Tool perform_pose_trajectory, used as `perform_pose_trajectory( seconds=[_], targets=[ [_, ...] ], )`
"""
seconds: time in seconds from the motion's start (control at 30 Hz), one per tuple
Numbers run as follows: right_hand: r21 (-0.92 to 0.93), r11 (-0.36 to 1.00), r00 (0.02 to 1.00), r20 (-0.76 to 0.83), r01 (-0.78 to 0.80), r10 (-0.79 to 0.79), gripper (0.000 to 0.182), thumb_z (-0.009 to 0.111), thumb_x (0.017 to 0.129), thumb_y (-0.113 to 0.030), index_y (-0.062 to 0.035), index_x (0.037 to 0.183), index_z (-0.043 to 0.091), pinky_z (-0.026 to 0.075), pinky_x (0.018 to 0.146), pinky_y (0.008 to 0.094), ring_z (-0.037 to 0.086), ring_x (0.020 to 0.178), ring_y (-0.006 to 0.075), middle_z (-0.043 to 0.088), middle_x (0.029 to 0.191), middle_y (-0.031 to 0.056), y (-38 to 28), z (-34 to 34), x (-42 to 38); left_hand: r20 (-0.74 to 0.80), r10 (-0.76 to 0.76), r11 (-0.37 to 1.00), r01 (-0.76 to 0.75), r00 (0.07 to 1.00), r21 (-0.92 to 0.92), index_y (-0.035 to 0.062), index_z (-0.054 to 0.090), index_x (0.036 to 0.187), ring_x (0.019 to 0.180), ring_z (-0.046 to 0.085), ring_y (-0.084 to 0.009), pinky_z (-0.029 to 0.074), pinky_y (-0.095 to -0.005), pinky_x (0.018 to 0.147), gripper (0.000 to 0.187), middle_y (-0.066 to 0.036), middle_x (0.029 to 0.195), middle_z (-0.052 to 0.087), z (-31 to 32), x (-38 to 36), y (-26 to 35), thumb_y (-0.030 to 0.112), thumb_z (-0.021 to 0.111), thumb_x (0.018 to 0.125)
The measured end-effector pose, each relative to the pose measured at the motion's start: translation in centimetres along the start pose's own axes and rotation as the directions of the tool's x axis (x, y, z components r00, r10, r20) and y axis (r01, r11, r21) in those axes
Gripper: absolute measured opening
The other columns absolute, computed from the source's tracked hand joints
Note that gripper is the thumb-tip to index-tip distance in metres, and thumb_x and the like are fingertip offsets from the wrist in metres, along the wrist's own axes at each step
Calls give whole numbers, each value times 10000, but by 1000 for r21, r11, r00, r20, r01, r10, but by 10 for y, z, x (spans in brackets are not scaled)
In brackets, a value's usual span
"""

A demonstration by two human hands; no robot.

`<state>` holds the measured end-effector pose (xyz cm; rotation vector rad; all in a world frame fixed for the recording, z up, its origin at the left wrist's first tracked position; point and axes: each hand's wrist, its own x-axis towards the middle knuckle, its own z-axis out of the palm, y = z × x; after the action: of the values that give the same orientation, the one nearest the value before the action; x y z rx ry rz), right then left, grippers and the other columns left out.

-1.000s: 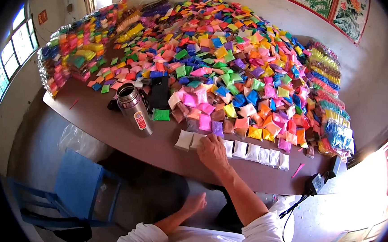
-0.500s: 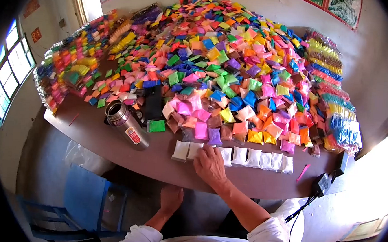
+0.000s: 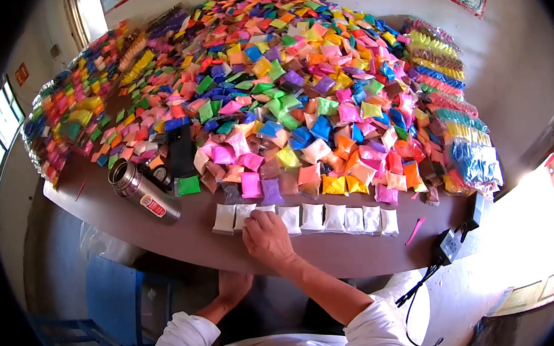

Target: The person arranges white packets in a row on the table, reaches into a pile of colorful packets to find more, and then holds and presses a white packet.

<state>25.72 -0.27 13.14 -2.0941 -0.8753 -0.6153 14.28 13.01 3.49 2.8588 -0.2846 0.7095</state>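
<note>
A row of small white packets (image 3: 334, 219) lies along the near part of the brown table. Over the left part of that row, my right hand (image 3: 269, 242) has its fingers curled and closed on a white packet (image 3: 266, 208), whose top edge shows above the knuckles. Two more white packets lie to the left of this hand, the nearer one touching or almost touching its fingers. My left hand (image 3: 235, 287) is at the table's front edge, below the row; its fingers are hidden there. No packet shows in it.
Behind the row rises a big heap of coloured packets (image 3: 288, 103). A steel flask (image 3: 144, 191) leans at the left beside a black object (image 3: 180, 153). Bundled packets (image 3: 477, 162), a pink strip (image 3: 415, 231) and a black adapter (image 3: 446, 247) with cables are right. A blue chair (image 3: 111, 299) stands lower left.
The view has swung a little, so the table and its things appear farther left. My right hand has shifted slightly left along the white packets, uncovering more of the one at its right.
</note>
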Motion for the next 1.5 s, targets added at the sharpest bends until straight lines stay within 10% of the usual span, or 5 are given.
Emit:
perform_pose_trajectory(
  seconds=[0.33,0.83,1.0,1.27,1.5],
  targets=[
    [-294,956,986,-164,-14,-36,415,696,701,-145,-51,1085,572,451,874,444,531,1015,381,520,1190,217,78,-55,67,257,-123,989,139,959,-43,35,617,1085,958,589,-377,441,-475,855,288,-194,1037,627,15,-10,-6,236,529,899],
    [-410,698,794,-126,-587,594,1249,861,497,-477,-135,1476,165,301,1034,566,277,1358,401,297,1461,221,274,-114,164,375,-160,978,198,913,-63,71,622,1122,999,585,-360,461,-460,853,401,-150,1093,623,32,-16,-26,335,629,821],
    [-251,843,879,-112,-477,464,982,773,586,-254,-72,1419,286,432,972,396,444,1224,435,401,1383,249,275,-79,214,505,-228,939,326,832,-113,85,610,1153,1036,578,-331,463,-441,862,444,-131,1135,615,33,-28,-34,383,631,825],
    [-487,809,931,-309,-330,193,764,720,611,-154,-74,1301,403,419,925,455,481,1124,384,434,1290,246,230,14,229,552,-244,946,322,798,-47,82,561,1218,1119,528,-321,433,-432,908,493,-132,1208,572,43,-42,-47,365,648,823],
    [-119,931,907,214,-345,363,758,657,694,-139,-65,1391,370,378,1022,420,371,1312,375,369,1410,259,207,-44,217,543,-248,951,309,802,-21,82,562,1217,1115,530,-323,431,-434,910,483,-133,1205,573,40,-26,-33,355,643,827]
  ],
)
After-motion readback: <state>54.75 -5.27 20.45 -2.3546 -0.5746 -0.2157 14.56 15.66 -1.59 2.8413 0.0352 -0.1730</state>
